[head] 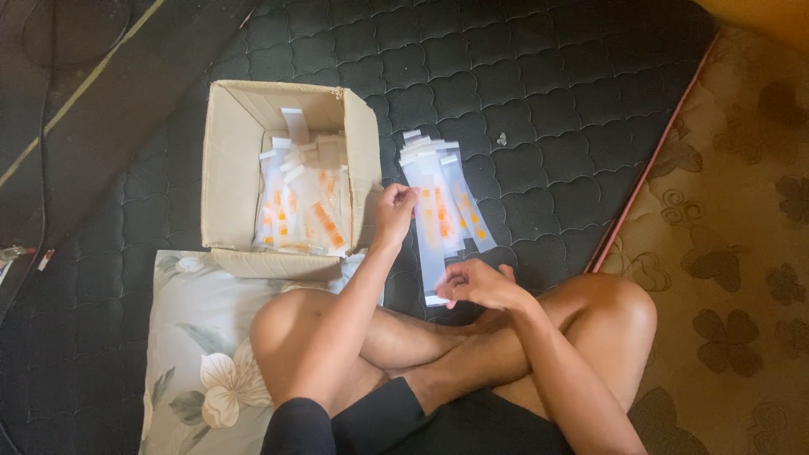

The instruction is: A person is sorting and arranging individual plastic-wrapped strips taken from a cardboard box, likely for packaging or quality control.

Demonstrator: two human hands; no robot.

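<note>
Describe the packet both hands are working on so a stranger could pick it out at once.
Start at the open cardboard box on the dark quilted mattress; just right of it lies a fanned pile of clear packets with orange marks. The one meant is the long clear packet pinched by the left hand at its upper part and the right hand at its lower end, reaching nearer the knees than the others.

Seated cross-legged on a mattress (pixel 522 76), left hand (pixel 394 211) and right hand (pixel 476 282) hold a clear packet (pixel 431 253) over a pile (pixel 451 190), beside a box (pixel 232 168) of packets.
</note>
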